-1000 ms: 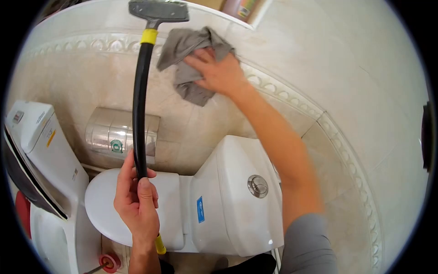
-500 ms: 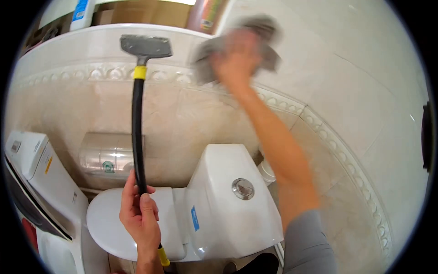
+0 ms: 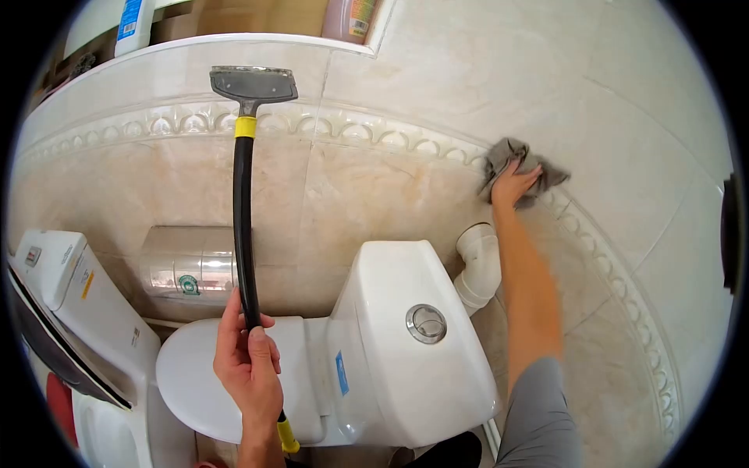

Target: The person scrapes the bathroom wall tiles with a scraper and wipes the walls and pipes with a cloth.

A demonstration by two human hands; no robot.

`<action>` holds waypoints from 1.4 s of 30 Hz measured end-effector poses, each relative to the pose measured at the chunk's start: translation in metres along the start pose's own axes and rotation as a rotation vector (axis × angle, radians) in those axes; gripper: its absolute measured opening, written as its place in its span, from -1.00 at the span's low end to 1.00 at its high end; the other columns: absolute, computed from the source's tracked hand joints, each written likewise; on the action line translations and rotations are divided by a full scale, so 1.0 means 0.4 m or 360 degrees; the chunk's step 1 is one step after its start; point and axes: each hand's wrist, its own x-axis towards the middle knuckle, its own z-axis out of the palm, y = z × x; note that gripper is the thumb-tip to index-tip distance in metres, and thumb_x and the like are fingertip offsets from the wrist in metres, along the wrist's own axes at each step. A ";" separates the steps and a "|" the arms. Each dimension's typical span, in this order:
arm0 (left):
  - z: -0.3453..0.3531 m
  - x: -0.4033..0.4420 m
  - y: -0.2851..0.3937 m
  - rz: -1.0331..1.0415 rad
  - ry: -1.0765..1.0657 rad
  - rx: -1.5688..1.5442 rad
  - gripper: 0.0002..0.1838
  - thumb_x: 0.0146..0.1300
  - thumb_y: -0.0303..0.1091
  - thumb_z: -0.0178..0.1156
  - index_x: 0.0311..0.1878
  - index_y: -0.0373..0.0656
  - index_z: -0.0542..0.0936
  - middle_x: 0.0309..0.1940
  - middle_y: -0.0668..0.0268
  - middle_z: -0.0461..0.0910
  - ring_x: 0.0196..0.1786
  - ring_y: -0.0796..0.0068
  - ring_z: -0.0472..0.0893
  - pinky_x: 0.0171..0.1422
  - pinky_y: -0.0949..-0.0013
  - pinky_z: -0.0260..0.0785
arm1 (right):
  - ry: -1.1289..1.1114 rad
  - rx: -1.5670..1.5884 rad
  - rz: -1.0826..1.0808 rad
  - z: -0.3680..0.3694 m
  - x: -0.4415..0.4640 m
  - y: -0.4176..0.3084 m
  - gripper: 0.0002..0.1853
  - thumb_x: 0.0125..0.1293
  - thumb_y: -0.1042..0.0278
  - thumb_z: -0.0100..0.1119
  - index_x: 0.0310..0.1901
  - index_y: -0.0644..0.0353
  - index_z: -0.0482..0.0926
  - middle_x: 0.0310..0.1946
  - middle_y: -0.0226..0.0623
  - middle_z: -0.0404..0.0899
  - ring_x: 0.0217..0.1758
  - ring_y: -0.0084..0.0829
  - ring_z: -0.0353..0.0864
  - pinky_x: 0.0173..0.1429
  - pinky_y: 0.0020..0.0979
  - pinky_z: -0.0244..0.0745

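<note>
My left hand is closed round the black handle of a scraper, which stands upright over the toilet lid, its grey head at the top and yellow bands near both ends. Out to the right, my right hand presses a crumpled grey cloth against the wall at the raised border strip, close to the corner. Part of the cloth is hidden by my fingers.
A white toilet stands below my hands, with a white pipe behind it. At left are a metal paper holder and a second toilet. A wall niche at the top holds bottles and cardboard.
My right hand has moved the cloth right along the wall toward the corner, uncovering the pipe. My left hand still holds the scraper. The view has shifted, showing more of the niche.
</note>
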 end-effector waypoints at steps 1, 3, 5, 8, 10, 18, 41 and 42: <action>0.003 0.003 0.006 -0.0012 -0.0012 0.0012 -0.50 0.52 -0.50 -0.02 0.50 -0.23 0.34 -0.20 0.25 0.57 -0.60 0.78 0.34 -0.59 0.66 0.14 | -0.0006 -0.0015 0.0012 -0.013 -0.029 -0.007 -0.20 0.44 0.16 0.20 0.52 0.41 0.07 0.54 0.16 0.10 0.59 0.12 0.06 0.65 -0.04 -0.06; 0.021 -0.004 0.012 -0.0021 0.0021 0.0073 -0.50 0.54 -0.47 -0.01 0.51 -0.23 0.33 -0.21 0.25 0.57 -0.60 0.78 0.35 -0.59 0.66 0.16 | -0.0298 0.0080 -0.0205 -0.033 -0.136 -0.022 -0.18 0.44 0.12 0.17 0.55 0.37 0.05 0.57 0.12 0.05 0.60 0.14 0.02 0.64 -0.01 -0.08; 0.044 -0.015 0.002 0.0004 0.0019 0.0104 -0.50 0.55 -0.45 0.00 0.51 -0.23 0.32 -0.21 0.26 0.57 -0.59 0.78 0.36 -0.58 0.66 0.18 | -0.0592 -0.0026 -0.0533 -0.077 -0.268 -0.190 -0.12 0.32 0.08 0.31 0.54 0.30 0.11 0.52 0.14 0.15 0.56 0.11 0.12 0.62 0.13 -0.12; 0.078 -0.029 -0.007 0.0009 0.0104 0.0086 -0.51 0.55 -0.46 -0.02 0.51 -0.21 0.32 -0.19 0.28 0.57 -0.55 0.77 0.37 -0.58 0.65 0.20 | -0.1166 0.0036 -0.1590 -0.121 -0.364 -0.396 -0.20 -0.10 0.13 0.50 0.32 -0.08 0.53 0.07 -0.23 0.59 0.27 -0.12 0.46 0.60 0.39 -0.23; 0.113 -0.037 -0.008 0.0028 0.0147 0.0077 -0.51 0.56 -0.47 -0.04 0.52 -0.20 0.31 -0.17 0.28 0.57 -0.54 0.77 0.36 -0.57 0.65 0.20 | -0.1309 0.0439 -0.2037 -0.083 -0.374 -0.436 -0.24 -0.16 0.15 0.51 0.24 -0.22 0.58 0.05 -0.45 0.57 0.19 -0.22 0.52 0.58 0.37 -0.05; 0.147 -0.057 -0.027 0.0006 0.0043 0.0195 -0.51 0.54 -0.48 -0.03 0.50 -0.25 0.36 -0.18 0.20 0.58 -0.58 0.74 0.36 -0.57 0.64 0.16 | -0.0770 -0.0176 -0.0531 -0.112 -0.257 -0.010 -0.03 0.23 0.09 0.38 0.60 0.02 0.05 0.40 0.18 0.29 0.47 0.21 0.24 0.54 0.41 -0.13; 0.017 0.011 -0.040 0.0122 -0.0337 0.0794 -0.57 0.59 -0.40 -0.05 0.45 -0.29 0.35 -0.25 0.45 0.46 -0.42 0.78 0.28 -0.43 0.64 0.12 | -0.1437 0.0331 -0.0586 -0.207 -0.859 -0.161 -0.78 0.16 0.39 0.21 -0.16 0.23 0.65 -0.01 0.09 0.57 0.22 0.10 0.46 0.49 0.19 0.16; 0.014 0.010 -0.028 0.0138 -0.0317 0.0915 -0.56 0.59 -0.40 -0.07 0.45 -0.29 0.34 -0.26 0.47 0.45 -0.40 0.77 0.27 -0.40 0.64 0.10 | -0.1605 0.0340 -0.0570 -0.196 -0.865 -0.162 -0.77 0.25 0.34 0.16 -0.12 0.21 0.67 0.06 0.07 0.59 0.28 0.11 0.45 0.48 0.21 0.14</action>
